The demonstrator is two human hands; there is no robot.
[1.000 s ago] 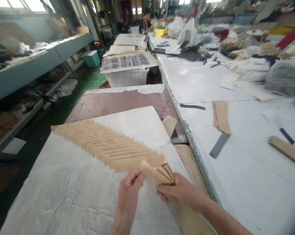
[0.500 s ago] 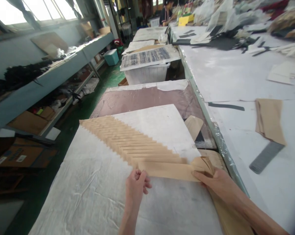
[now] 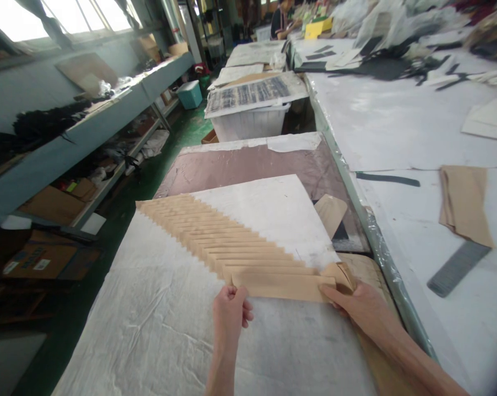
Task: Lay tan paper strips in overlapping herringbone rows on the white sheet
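Observation:
Overlapping tan fabric strips (image 3: 231, 236) lie in a slanting, stepped row on a white-covered board (image 3: 149, 319). The nearest tan strip (image 3: 285, 286) lies flat across the row's near end. My left hand (image 3: 231, 311) pinches this strip's left end, thumb against curled fingers. At the strip's right end my right hand (image 3: 351, 302) grips it between thumb and fingers, together with a folded bundle of tan strips (image 3: 339, 273). Part of that bundle is hidden behind the hand. More tan material (image 3: 384, 357) hangs below my right wrist.
On the white table (image 3: 397, 220) to the right lie a folded tan piece (image 3: 465, 203), a grey strip stack (image 3: 458, 269) and a dark strip (image 3: 388, 179). A white bin (image 3: 250, 124) stands beyond the boards. A shelf bench (image 3: 108, 121) runs along the left. Far back, a person (image 3: 279, 22) is at the table.
My left hand's fingers have closed tighter at the strip's left end. My right hand has shifted slightly along the right end, where the folded bundle looks rearranged. The view has turned a little left.

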